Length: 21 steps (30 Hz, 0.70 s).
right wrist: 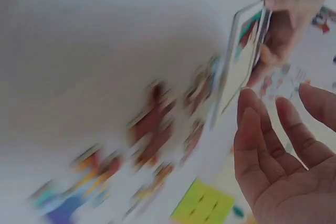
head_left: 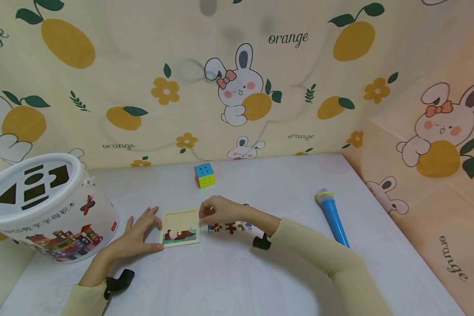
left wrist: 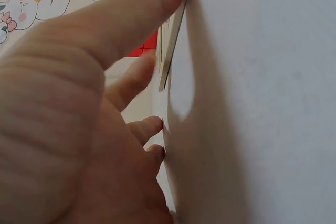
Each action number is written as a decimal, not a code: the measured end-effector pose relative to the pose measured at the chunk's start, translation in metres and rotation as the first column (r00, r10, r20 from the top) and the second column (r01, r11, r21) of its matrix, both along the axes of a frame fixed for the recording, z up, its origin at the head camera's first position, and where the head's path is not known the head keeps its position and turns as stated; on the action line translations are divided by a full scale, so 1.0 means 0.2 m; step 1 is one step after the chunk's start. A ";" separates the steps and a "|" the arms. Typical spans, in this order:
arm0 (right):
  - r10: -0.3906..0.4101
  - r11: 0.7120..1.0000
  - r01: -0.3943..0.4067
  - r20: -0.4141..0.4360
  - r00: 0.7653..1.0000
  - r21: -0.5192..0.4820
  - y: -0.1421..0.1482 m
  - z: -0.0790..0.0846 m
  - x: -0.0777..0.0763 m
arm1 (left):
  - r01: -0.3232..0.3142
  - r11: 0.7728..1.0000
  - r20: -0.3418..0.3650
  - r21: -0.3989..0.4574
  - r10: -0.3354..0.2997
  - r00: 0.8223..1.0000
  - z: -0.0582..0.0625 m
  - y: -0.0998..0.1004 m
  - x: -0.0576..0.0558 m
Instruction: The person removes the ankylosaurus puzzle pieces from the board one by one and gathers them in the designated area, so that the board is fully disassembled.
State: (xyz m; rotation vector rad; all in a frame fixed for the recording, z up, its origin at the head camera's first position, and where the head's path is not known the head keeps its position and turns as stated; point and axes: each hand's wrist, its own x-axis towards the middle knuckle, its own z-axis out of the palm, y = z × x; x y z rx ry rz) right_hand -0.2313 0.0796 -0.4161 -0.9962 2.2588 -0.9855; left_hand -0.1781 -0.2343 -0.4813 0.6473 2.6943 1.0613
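Puzzle board lies on the tabletop, left edge touched by the left grip, fingers spread. Right grip, just beside the board's right edge, shows thumb apart from bent fingers; loose pieces lie just beside it, coloured cube beyond it.

Head camera: looks forward and down across the bench. Wrist cameras much nearer — left looks low along the bench, right (partly blurred) shares the puzzle tray with head.
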 end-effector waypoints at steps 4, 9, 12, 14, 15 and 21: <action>0.036 0.999 -0.036 -0.011 0.999 -0.007 -0.14 0.00 0.01 | 0.019 1.000 -0.011 0.012 -0.019 1.000 0.00 0.00 0.00; 0.022 1.000 -0.022 -0.010 1.000 0.010 -0.30 -0.02 0.01 | 0.041 0.999 -0.014 0.029 -0.041 0.999 0.01 -0.01 -0.01; 0.003 0.998 -0.001 -0.029 1.000 0.068 -0.38 -0.05 0.02 | 0.050 0.998 -0.010 0.032 -0.050 0.999 0.01 -0.02 -0.01; -0.005 0.994 0.011 -0.055 0.998 0.108 -0.42 -0.06 0.03 | 0.048 0.998 -0.002 0.028 -0.047 0.999 0.01 -0.03 0.00; -0.007 0.992 0.017 -0.074 0.997 0.128 -0.44 -0.07 0.04 | 0.046 0.999 -0.003 0.019 -0.046 0.999 0.01 -0.03 0.00; -0.031 0.976 0.065 -0.163 0.986 0.208 -0.49 -0.10 0.07 | 0.056 0.997 -0.028 -0.050 -0.058 0.998 0.01 -0.03 0.00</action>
